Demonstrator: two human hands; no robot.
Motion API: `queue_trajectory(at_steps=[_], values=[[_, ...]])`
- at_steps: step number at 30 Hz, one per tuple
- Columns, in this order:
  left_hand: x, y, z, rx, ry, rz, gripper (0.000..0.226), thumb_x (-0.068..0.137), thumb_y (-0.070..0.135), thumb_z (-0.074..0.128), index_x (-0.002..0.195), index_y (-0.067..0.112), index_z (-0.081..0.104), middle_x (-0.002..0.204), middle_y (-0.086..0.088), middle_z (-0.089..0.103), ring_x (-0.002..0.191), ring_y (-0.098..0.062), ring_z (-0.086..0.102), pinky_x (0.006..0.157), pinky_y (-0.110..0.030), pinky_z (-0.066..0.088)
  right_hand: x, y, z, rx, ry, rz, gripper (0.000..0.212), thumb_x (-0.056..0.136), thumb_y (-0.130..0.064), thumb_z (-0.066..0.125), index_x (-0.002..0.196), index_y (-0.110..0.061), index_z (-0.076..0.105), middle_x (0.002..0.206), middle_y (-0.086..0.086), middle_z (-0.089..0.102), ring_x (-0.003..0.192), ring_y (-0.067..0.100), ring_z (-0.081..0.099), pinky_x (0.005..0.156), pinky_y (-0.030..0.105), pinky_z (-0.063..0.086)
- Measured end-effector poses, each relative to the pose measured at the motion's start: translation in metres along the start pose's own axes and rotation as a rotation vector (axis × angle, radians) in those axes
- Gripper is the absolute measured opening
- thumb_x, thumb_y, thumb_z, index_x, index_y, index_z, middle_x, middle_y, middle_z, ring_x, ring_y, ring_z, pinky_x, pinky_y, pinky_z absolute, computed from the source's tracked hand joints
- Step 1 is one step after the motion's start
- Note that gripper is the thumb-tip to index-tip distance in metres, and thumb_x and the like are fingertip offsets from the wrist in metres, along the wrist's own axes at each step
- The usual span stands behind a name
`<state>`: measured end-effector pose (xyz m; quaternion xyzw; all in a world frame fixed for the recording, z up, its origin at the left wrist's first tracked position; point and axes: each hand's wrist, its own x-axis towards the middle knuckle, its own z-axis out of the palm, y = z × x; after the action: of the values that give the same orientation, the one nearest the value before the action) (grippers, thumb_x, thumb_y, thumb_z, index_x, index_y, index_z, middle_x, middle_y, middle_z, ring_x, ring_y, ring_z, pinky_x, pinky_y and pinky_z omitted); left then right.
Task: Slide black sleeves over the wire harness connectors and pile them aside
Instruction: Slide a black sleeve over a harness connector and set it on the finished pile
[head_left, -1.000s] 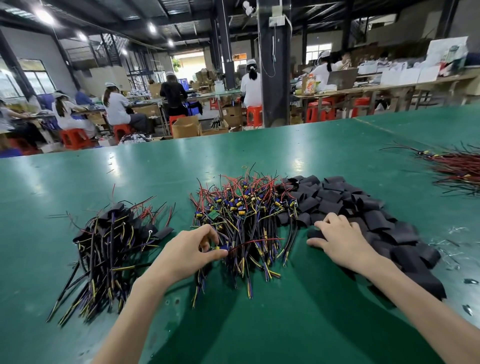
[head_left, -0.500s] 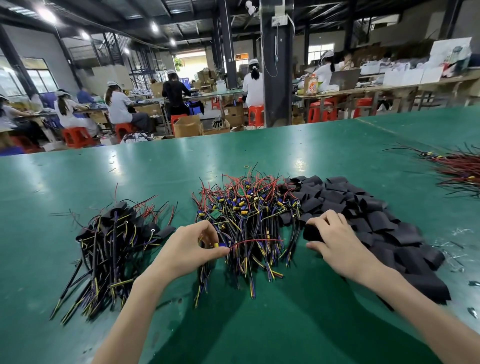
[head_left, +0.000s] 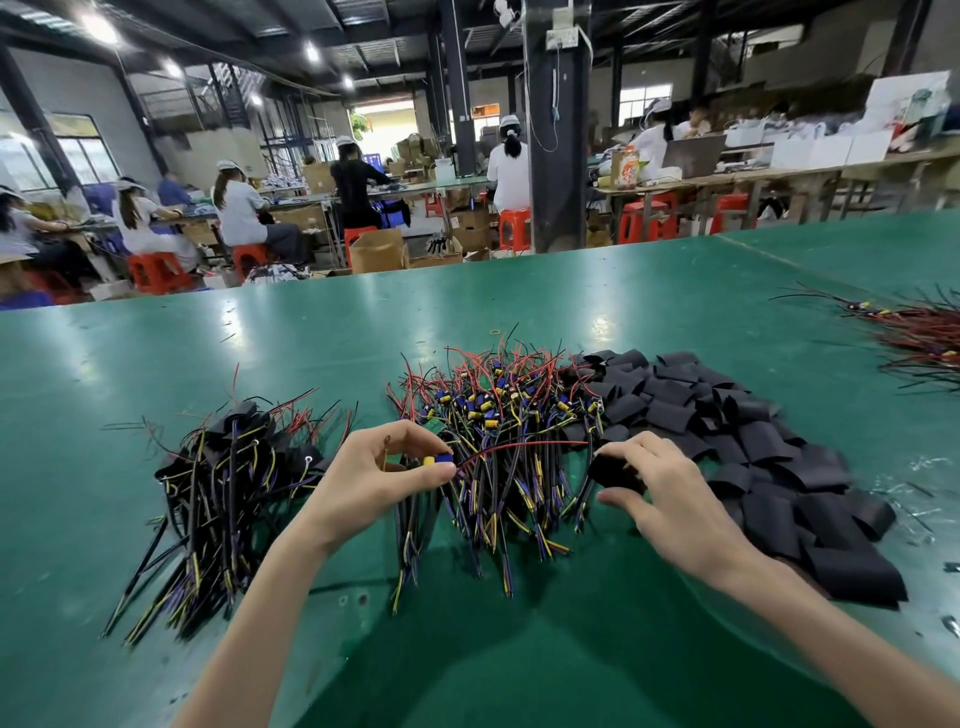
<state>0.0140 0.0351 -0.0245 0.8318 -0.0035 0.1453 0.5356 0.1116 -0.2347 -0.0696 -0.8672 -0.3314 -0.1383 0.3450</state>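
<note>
A heap of bare wire harnesses (head_left: 511, 431) with blue and yellow connectors lies in the middle of the green table (head_left: 649, 312). My left hand (head_left: 379, 475) pinches one harness connector (head_left: 439, 460) at the heap's left front edge. My right hand (head_left: 670, 499) holds one black sleeve (head_left: 615, 473) between thumb and fingers, at the left edge of the loose pile of black sleeves (head_left: 753, 447). A pile of sleeved harnesses (head_left: 228, 488) lies to the left.
Another bundle of red and black wires (head_left: 919, 338) lies at the far right of the table. Small scraps (head_left: 930, 467) dot the surface at the right edge. Beyond the table, people sit at benches on red stools (head_left: 156, 270), and a dark pillar (head_left: 556, 156) stands behind.
My left hand has lifted a connector out of the heap's edge. My right hand has picked a sleeve off the pile and drawn it toward the left.
</note>
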Motion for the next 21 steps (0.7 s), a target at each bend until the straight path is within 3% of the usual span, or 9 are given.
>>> queue_trajectory(at_steps=[4, 8, 13, 17, 21], values=[[-0.0017, 0.0036, -0.0016, -0.076, -0.025, 0.0, 0.021, 0.065, 0.026, 0.086, 0.079, 0.018, 0.072, 0.077, 0.003, 0.068, 0.044, 0.005, 0.046, 0.043, -0.004, 0.031, 0.0003, -0.0048, -0.0011, 0.082, 0.005, 0.034, 0.034, 0.078, -0.012, 0.075, 0.11, -0.008, 0.064, 0.096, 0.001, 0.057, 0.091, 0.02, 0.053, 0.087, 0.029, 0.043], [-0.0028, 0.0027, -0.0038, -0.146, -0.075, -0.038, 0.03, 0.061, 0.04, 0.079, 0.081, 0.019, 0.071, 0.076, 0.005, 0.065, 0.041, -0.007, 0.027, 0.04, -0.013, 0.023, -0.0005, -0.0088, -0.0019, 0.151, 0.034, 0.036, 0.032, 0.075, -0.005, 0.077, 0.105, -0.007, 0.066, 0.094, -0.001, 0.059, 0.091, 0.019, 0.056, 0.088, 0.029, 0.045], [-0.0019, -0.0006, -0.0058, -0.261, -0.124, -0.027, 0.025, 0.068, 0.036, 0.075, 0.084, 0.017, 0.071, 0.062, 0.006, 0.061, 0.04, -0.006, 0.024, 0.039, -0.013, 0.021, -0.0009, -0.0088, 0.0, 0.208, 0.022, 0.072, 0.032, 0.075, -0.003, 0.076, 0.104, -0.007, 0.065, 0.095, 0.0, 0.059, 0.091, 0.019, 0.056, 0.089, 0.031, 0.047], [-0.0017, -0.0022, -0.0051, -0.337, -0.138, -0.03, 0.011, 0.079, 0.024, 0.067, 0.085, 0.017, 0.072, 0.068, -0.008, 0.065, 0.038, -0.004, 0.024, 0.038, -0.011, 0.022, -0.0018, -0.0085, 0.0032, 0.261, 0.024, 0.104, 0.033, 0.073, -0.003, 0.077, 0.104, -0.007, 0.065, 0.094, -0.004, 0.058, 0.088, 0.014, 0.057, 0.083, 0.024, 0.048], [-0.0017, -0.0027, -0.003, -0.341, -0.13, -0.05, 0.015, 0.081, 0.021, 0.063, 0.088, 0.009, 0.068, 0.075, -0.025, 0.049, 0.037, -0.002, 0.039, 0.037, -0.011, 0.024, -0.0011, -0.0079, 0.0034, 0.363, 0.026, 0.153, 0.032, 0.073, -0.003, 0.078, 0.101, -0.012, 0.065, 0.095, -0.008, 0.06, 0.088, 0.006, 0.058, 0.08, 0.017, 0.049]])
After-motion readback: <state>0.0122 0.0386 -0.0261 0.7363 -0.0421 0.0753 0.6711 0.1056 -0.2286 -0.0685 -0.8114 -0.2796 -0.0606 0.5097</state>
